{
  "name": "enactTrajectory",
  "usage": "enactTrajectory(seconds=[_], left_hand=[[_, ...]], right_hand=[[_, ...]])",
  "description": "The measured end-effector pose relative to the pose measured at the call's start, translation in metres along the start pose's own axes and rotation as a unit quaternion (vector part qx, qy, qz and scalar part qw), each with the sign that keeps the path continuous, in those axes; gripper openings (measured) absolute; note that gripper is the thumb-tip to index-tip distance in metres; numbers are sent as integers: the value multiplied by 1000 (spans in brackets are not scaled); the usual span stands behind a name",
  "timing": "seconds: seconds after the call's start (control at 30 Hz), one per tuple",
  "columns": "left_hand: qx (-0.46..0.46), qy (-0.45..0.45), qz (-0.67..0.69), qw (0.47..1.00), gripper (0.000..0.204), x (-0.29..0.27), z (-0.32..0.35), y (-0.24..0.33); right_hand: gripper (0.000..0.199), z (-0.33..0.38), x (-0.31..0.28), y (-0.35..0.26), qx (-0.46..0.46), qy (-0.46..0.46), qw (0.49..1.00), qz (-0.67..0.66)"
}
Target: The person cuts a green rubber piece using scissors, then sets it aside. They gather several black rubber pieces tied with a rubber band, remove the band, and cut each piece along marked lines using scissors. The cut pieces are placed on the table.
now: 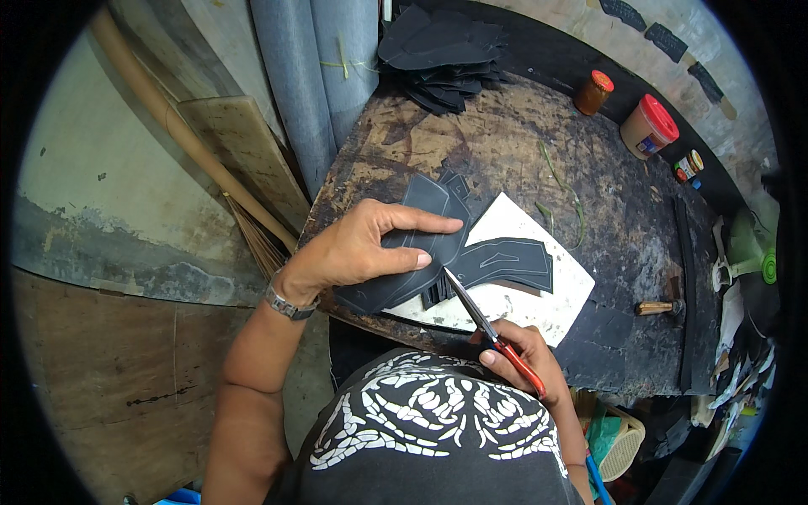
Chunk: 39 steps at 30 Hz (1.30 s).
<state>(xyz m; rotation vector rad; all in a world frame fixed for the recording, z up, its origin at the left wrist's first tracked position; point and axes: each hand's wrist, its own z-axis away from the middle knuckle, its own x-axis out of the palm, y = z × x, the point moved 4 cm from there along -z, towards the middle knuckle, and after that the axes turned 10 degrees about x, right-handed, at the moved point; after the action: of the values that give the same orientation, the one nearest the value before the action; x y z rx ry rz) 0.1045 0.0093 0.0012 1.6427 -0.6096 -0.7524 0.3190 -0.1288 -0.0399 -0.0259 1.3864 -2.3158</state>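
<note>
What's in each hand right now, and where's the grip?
Right hand grips the knife by its red handle. Left hand presses flat on the black cut piece, not gripping.

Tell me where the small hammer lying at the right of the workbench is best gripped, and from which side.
Grip the hammer by its wooden handle, which points left toward the white cutting board and lies flat and clear of other things. Coming from above or from the near edge, probably with the right hand, the fingers could wrap it. The dark head at the right end blends into the bench, so it looks the poorer hold.
</note>
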Motion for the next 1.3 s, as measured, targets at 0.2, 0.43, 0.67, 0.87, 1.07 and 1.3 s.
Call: enactTrajectory(seconds=[0.2,0.43,0.67,0.87,1.07,1.3], left_hand=[[104,59,-56,991,84,-32,-17,-27],[-70,-36,-222,972,105,-38,-70,-77],[-139,-46,-495,857,109,-8,-74,-97],[-62,-1,-533,844,90,-42,-78,-109],[35,17,-550,834,62,-10,-77,-77],[177,-45,-422,888,50,89,-79,-42]], right_hand=[[25,-1,-12,14,-21,61,995,-82],[31,-12,-28,43,-79,106,947,-293],[33,-11,-30,53,-84,111,942,-305],[33,-13,-31,51,-97,93,941,-310],[36,-14,-31,58,-118,94,934,-323],[38,-12,-30,62,-164,124,870,-448]])
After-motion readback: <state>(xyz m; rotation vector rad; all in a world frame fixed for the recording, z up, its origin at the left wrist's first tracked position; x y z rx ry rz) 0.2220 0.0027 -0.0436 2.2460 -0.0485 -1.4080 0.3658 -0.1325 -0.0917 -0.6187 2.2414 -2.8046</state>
